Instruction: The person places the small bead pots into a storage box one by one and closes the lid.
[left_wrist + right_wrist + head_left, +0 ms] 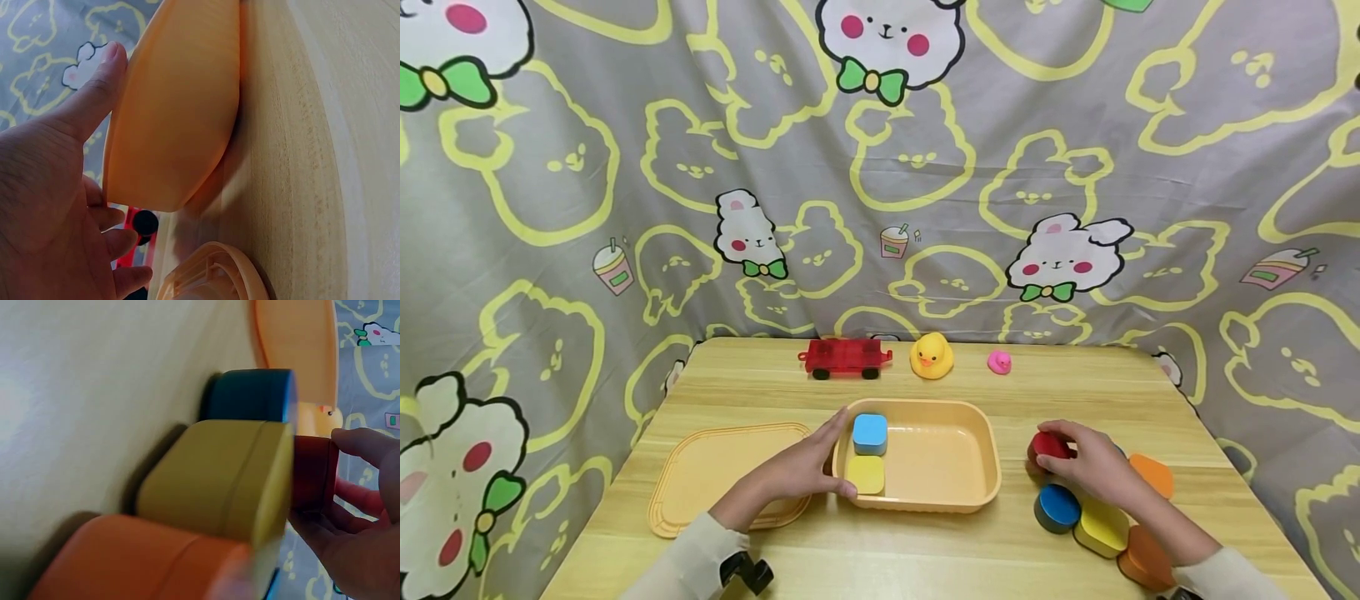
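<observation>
Right hand at the right of the tabletop, grip curled round a red block, among blue, yellow and orange blocks, left hand with fingers straight against the left rim of the orange tray holding two blocks

Both forearms in pale sleeves reach in from six o'clock. The left hand lies at nine o'clock, fingers straight, thumb stretched apart. The right hand at three o'clock arches, its fingers curled in a grip
</observation>
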Demonstrator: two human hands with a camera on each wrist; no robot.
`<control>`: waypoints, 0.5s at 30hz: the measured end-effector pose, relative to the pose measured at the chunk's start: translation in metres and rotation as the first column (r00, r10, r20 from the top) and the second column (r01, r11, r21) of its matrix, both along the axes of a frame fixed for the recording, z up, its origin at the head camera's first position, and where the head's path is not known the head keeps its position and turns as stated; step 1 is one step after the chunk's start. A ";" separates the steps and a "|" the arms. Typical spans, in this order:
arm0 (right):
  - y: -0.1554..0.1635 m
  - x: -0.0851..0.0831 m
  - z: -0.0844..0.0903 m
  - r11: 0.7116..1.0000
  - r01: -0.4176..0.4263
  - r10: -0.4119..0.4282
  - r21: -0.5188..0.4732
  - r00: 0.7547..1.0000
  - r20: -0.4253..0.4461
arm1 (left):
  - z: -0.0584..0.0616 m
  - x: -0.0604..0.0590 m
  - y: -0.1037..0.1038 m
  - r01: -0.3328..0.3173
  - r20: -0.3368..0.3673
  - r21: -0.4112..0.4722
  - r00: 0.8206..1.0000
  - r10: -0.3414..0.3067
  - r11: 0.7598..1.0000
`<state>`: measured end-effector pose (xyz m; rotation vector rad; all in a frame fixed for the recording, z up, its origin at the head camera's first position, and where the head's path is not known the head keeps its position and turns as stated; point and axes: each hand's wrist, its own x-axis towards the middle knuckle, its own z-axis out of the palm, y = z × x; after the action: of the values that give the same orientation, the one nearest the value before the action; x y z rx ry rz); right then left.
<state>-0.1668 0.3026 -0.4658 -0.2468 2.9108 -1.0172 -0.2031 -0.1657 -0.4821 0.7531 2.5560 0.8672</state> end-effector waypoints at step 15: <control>-0.044 -0.018 0.027 0.982 -0.119 0.099 -0.145 0.985 -0.138 | 0.001 0.001 0.001 -0.010 0.009 -0.004 1.000 0.010 1.000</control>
<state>-0.1847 0.2583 -0.4384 -0.4919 2.8956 -1.2525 -0.2022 -0.1648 -0.4814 0.7336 2.5550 0.8668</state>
